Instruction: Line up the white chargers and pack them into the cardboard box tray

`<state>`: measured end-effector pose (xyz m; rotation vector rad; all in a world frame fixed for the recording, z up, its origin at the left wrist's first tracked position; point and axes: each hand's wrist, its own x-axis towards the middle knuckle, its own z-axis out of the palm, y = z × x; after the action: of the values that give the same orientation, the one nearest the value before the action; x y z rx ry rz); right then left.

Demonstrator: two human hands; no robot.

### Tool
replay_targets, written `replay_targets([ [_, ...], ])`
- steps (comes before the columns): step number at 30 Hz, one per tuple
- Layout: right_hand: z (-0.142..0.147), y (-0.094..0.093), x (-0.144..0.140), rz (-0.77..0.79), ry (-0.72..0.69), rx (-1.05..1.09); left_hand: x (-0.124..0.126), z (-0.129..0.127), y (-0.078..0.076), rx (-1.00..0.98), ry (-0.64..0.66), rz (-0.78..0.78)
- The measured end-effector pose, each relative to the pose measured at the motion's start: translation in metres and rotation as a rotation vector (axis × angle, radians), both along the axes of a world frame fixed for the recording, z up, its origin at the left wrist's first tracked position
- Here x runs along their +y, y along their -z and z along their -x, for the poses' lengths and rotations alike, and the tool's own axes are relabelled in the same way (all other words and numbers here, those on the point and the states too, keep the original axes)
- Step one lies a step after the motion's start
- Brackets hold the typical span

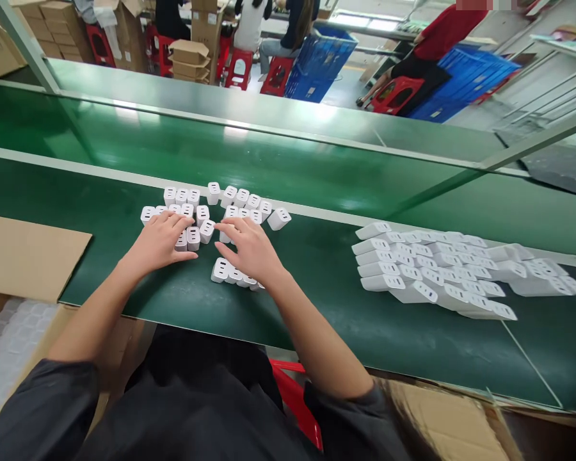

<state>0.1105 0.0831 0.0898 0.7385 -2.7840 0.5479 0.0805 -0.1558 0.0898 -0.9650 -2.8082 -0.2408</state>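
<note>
Both my hands are flat on a cluster of white chargers (211, 214) on the green bench (326, 275): left hand (160, 243) and right hand (252, 250) with fingers spread loose, gripping nothing. Bigger charger pile (451, 272) sits off right.

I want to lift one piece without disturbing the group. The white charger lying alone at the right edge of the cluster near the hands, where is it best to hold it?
Probably by the two long flat sides of the white charger, coming from above and the right. It lies tilted, apart from the cluster, and that side is open green belt.
</note>
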Motion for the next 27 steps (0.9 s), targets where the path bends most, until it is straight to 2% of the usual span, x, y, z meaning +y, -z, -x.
replay_targets([
  [4, 0.035, -0.003, -0.022, -0.188, -0.044, -0.046, -0.014, -0.006, 0.009, 0.028, -0.044, 0.032],
  [7, 0.039, -0.003, -0.026, -0.195, -0.091, -0.081, -0.019, -0.005, 0.017, 0.01, -0.026, -0.018],
  [11, 0.031, -0.002, -0.023, -0.157, -0.155, -0.145, -0.021, -0.001, 0.025, -0.034, -0.015, -0.084],
  [15, 0.026, -0.002, -0.027, -0.164, -0.235, -0.189, -0.022, -0.003, 0.026, -0.063, 0.023, -0.12],
  [21, 0.009, -0.011, -0.034, -0.26, -0.388, -0.206, -0.025, -0.033, 0.029, -0.097, 0.011, -0.201],
  [24, -0.005, -0.013, -0.029, -0.301, -0.407, -0.205, -0.024, -0.049, 0.029, -0.133, 0.038, -0.203],
  [27, -0.014, -0.012, -0.02, -0.277, -0.409, -0.221, -0.031, -0.055, 0.023, -0.173, 0.089, -0.226],
])
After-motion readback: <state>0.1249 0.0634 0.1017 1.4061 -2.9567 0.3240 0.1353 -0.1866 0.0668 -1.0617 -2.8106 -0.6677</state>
